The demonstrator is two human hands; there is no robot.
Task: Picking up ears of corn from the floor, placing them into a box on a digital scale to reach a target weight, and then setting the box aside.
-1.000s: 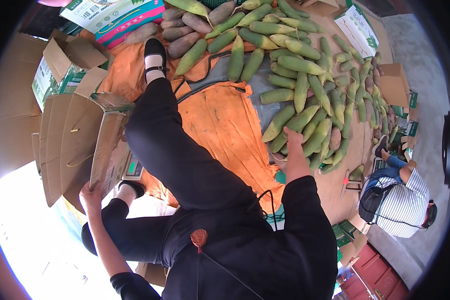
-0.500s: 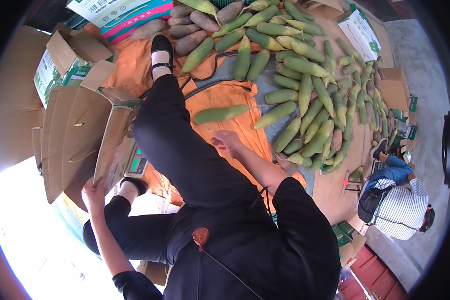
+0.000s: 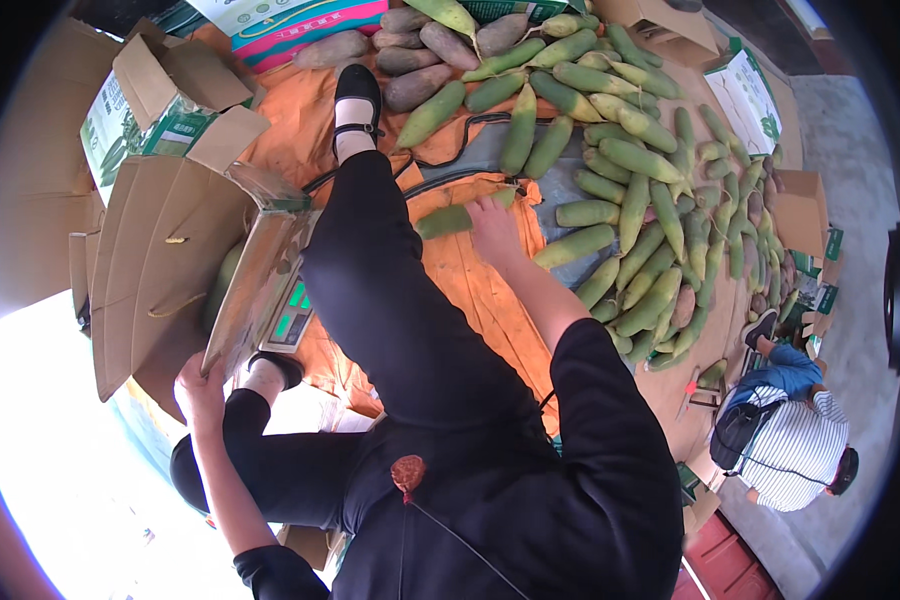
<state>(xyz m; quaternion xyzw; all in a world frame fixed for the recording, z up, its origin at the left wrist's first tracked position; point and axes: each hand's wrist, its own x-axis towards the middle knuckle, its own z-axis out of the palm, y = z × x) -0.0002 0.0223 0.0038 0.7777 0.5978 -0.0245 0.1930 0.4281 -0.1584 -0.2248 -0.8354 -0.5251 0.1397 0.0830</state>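
My left hand (image 3: pixel 200 395) pinches the edge of a flap on an open cardboard box (image 3: pixel 155 270). Inside the box, partly hidden by the flap, a green radish (image 3: pixel 226 283) shows. Beside the box, a scale (image 3: pixel 288 318) with lit green displays is partly covered by it. My right hand (image 3: pixel 495 230) reaches over a single long green radish (image 3: pixel 442 221) on the orange cloth (image 3: pixel 470 290), its fingers closed over the radish near one end. A big heap of green radishes (image 3: pixel 630 205) lies just right of that hand.
Several purplish radishes (image 3: pixel 417 88) lie at the far side near a pink and white carton (image 3: pixel 310 35). Another open carton (image 3: pixel 160 110) stands at far left. At right, a co-worker in a striped top (image 3: pixel 795 450) bends by more boxes. My leg crosses the cloth's middle.
My right hand has moved forward from the bare cloth onto the single green radish. My left hand still holds the flap. The view has shifted slightly, and a radish inside the box now shows.
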